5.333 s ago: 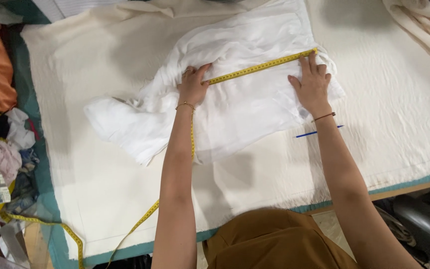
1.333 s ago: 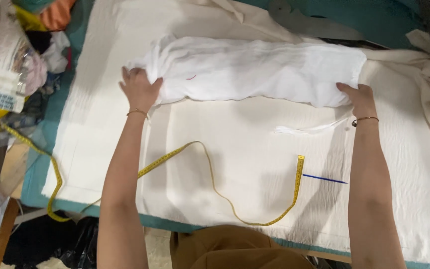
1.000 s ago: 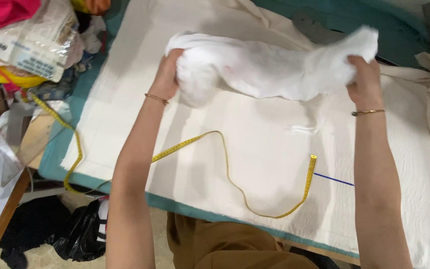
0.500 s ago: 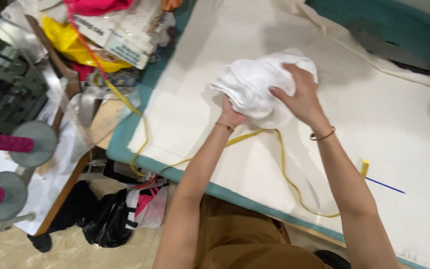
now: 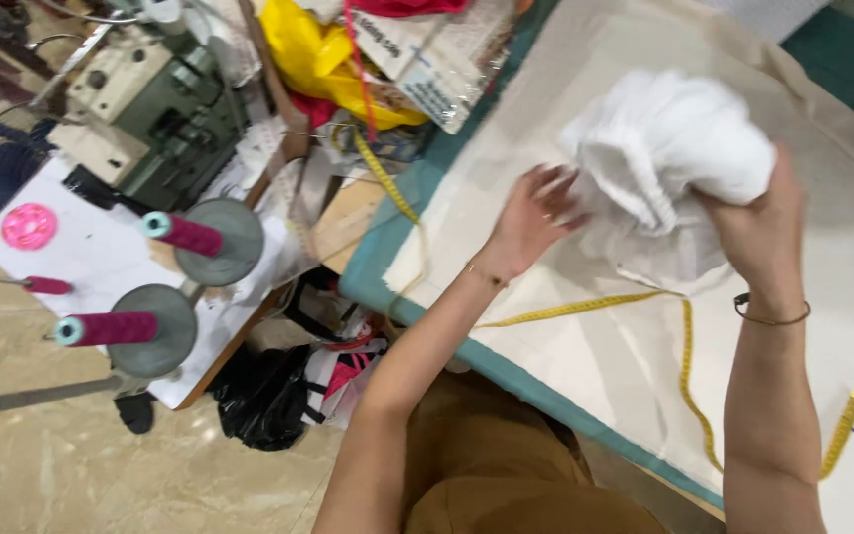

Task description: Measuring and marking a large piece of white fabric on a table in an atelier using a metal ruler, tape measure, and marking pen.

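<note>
A bunched white cloth (image 5: 669, 163) is being held up just above the cream sheet (image 5: 585, 356) that is covering the table; it is sitting in a loose, rounded wad, folds spilling downward; it is looking soft, light and limp, likely to sag and come undone unless it is being gathered from underneath or pinched through several layers at once. The right hand (image 5: 758, 232) is wrapping closed around the wad's lower right side, fingers hidden in the fabric; the left hand (image 5: 536, 213) is resting against its left edge, fingers spread fairly wide, touching more than gripping. Both wrists are wearing thin bracelets. Below the cloth a yellow tape measure (image 5: 689, 381) is lying in a loose curve on the sheet, one end trailing toward the table's left edge; a teal table edge (image 5: 467, 346) is showing beneath the sheet. Further left, a green sewing machine (image 5: 155, 104) is standing on a white stand; two magenta thread spools (image 5: 111, 326) are sitting before it; a yellow bag (image 5: 323, 59) and a black bag (image 5: 264, 396) are lying nearby.
</note>
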